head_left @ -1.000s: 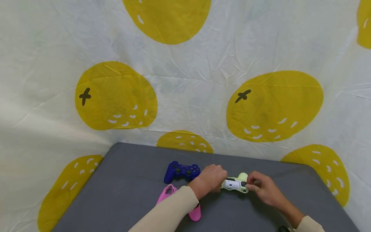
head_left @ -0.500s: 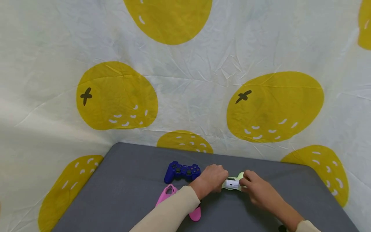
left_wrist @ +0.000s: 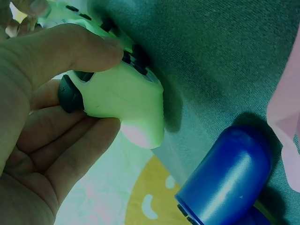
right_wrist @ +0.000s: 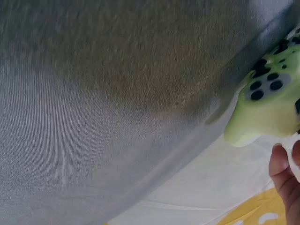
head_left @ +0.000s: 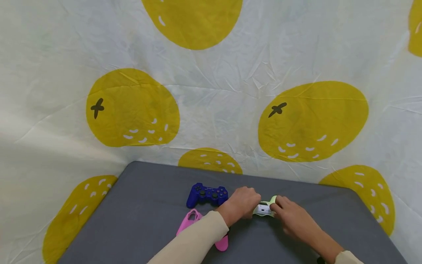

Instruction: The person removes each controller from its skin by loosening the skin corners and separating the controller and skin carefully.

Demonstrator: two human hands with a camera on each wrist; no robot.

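A white game controller (head_left: 262,209) in a pale green silicone cover (left_wrist: 140,103) is held between both hands, just above the grey table. My left hand (head_left: 241,202) grips its left end; in the left wrist view the thumb lies across the face and fingers support it from beneath, near a dark trigger. At the other end, my right hand (head_left: 294,217) has thumb and forefinger bent onto the edge of the cover by the shoulder buttons. Only some right fingertips (right_wrist: 279,159) show in the right wrist view, below the controller's grip, so their exact contact is partly hidden.
A blue game controller (head_left: 207,195) lies to the left of the left hand. Nearer, a pink silicone cover (head_left: 222,243) is partly hidden under the left forearm. The grey tabletop (head_left: 145,209) ends against a white curtain (head_left: 217,117) printed with yellow fruit.
My right hand has moved left along the controller's top edge, from its right end over the shoulder buttons. My left hand keeps its hold and has barely shifted.
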